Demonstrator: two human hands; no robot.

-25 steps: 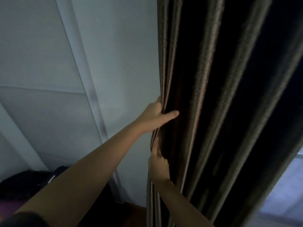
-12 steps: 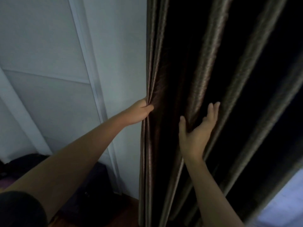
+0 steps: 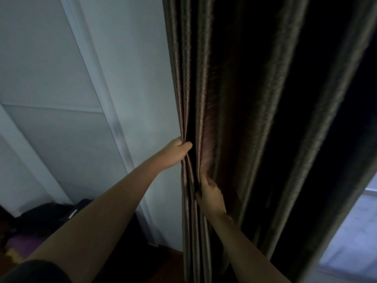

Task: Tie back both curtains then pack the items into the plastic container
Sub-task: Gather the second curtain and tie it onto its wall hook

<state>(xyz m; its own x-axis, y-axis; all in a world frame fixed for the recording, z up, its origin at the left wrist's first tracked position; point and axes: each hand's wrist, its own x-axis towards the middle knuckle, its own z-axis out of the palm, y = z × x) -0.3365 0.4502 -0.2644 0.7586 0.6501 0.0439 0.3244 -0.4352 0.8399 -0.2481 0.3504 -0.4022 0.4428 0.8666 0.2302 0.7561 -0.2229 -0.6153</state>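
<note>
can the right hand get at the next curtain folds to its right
Probably yes: the right hand grips the curtain near its edge, and the next folds hang just beside it, nothing between.

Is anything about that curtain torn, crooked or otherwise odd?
Nothing stands out. The curtain hangs in even folds with no tear visible in the dim light; the left hand and right hand simply grip its gathered edge.

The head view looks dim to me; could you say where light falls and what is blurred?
Head view: dim; the curtain goes nearly black in its deep folds, faint sheen on pleats by the left hand and right hand; the wall is far brighter; the right hand looks slightly soft.
</note>
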